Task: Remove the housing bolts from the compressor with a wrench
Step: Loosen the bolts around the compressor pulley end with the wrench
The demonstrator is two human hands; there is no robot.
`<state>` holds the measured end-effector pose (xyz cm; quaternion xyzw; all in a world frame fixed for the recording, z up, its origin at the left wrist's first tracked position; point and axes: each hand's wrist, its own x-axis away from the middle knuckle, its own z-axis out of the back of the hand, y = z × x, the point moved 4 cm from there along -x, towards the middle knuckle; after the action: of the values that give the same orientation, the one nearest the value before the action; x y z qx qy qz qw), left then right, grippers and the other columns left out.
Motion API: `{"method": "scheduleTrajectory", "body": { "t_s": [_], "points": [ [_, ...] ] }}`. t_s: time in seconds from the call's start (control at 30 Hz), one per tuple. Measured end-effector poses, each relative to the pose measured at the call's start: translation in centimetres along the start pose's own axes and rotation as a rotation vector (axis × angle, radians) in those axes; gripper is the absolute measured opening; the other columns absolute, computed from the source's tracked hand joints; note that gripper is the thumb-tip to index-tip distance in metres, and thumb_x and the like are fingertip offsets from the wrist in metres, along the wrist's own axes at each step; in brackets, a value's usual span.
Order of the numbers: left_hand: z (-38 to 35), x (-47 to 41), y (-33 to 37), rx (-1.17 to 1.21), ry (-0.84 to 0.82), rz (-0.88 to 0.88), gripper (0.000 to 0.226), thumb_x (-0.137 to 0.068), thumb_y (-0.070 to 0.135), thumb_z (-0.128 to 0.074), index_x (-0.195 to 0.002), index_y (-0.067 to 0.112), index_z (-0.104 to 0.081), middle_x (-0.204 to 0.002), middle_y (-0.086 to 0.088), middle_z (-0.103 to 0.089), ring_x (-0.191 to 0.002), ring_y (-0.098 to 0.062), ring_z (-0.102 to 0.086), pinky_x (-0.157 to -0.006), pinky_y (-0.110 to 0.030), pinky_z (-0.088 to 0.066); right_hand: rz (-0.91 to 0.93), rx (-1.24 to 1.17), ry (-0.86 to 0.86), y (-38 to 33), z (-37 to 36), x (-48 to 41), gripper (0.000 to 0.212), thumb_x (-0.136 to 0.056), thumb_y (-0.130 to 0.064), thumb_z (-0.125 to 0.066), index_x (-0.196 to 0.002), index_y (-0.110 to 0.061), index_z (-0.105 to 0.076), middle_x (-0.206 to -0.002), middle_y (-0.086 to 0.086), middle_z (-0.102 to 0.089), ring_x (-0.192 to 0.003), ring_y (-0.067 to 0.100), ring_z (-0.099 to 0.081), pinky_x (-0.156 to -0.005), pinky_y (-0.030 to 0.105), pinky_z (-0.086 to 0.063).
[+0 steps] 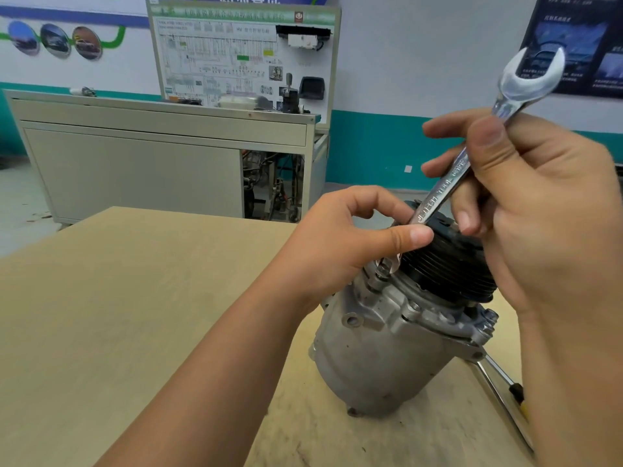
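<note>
Toward the right edge of the table [135,298] stands the compressor [381,348], a grey metal body leaning a little to the left, with its black ribbed pulley [451,267] on top. The 2 hands meet just above it.

The right hand [539,203] is raised over the pulley and grasps the wrench [445,187] around the upper half of its shaft, with the fingers wrapped round it and the thumb pressed along it. The wrench runs at a slant. Its open forked end points up and to the right, well clear of the hand. Its lower end comes down at the left side of the pulley, right at a bolt [382,272] on the rim of the housing. Whether that end is seated on the bolt head I cannot tell, because the left hand covers most of it.

The left hand [340,237] reaches in from the lower left and closes on the lower part of the shaft, with the thumb laid across it against the pulley and the fingers curled behind.

A bright metal tool [495,375] with a dark handle lies flat on the table near the right edge, close beside the compressor's base.

Beyond the far edge of the table are a grey cabinet [135,163], a training board [236,55] printed with a wiring diagram, and a dark poster [580,45] on the wall.
</note>
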<state>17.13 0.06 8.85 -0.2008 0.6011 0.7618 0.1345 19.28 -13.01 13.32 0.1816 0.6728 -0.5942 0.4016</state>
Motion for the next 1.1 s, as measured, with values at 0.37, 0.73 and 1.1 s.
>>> {"method": "scheduleTrajectory", "body": {
  "t_s": [0.37, 0.73, 1.1],
  "points": [
    [0.0, -0.1, -0.2, -0.015, -0.004, -0.029, 0.005, -0.071, 0.038, -0.07, -0.076, 0.036, -0.072, -0.079, 0.021, -0.062, -0.096, -0.012, -0.056, -0.101, -0.051, -0.043, -0.054, -0.076, 0.098, 0.8, 0.9, -0.2, 0.016, -0.098, -0.02, -0.046, -0.086, -0.02, -0.057, -0.064, -0.002, -0.066, -0.039, 0.005, -0.052, -0.037, 0.015, -0.035],
    [0.1, -0.3, -0.4, -0.007, -0.009, -0.026, 0.01, -0.07, 0.038, -0.072, -0.079, 0.036, -0.073, -0.091, 0.01, -0.067, -0.106, -0.021, -0.06, -0.101, -0.052, -0.043, -0.114, -0.051, 0.042, 1.6, 0.8, -0.5, 0.015, -0.097, -0.017, -0.045, -0.094, -0.019, -0.06, -0.062, -0.007, -0.062, -0.048, 0.004, -0.047, -0.048, 0.015, -0.038],
    [0.4, -0.4, -0.8, -0.011, 0.001, -0.016, 0.01, -0.074, 0.029, -0.077, -0.077, 0.036, -0.072, -0.092, 0.016, -0.065, -0.107, -0.009, -0.056, -0.095, -0.037, -0.045, -0.099, 0.101, 0.125, 1.6, 0.7, -0.5, 0.021, -0.101, -0.017, -0.04, -0.101, -0.023, -0.06, -0.078, -0.004, -0.07, -0.04, 0.007, -0.048, -0.04, 0.014, -0.034]
  ]
}}
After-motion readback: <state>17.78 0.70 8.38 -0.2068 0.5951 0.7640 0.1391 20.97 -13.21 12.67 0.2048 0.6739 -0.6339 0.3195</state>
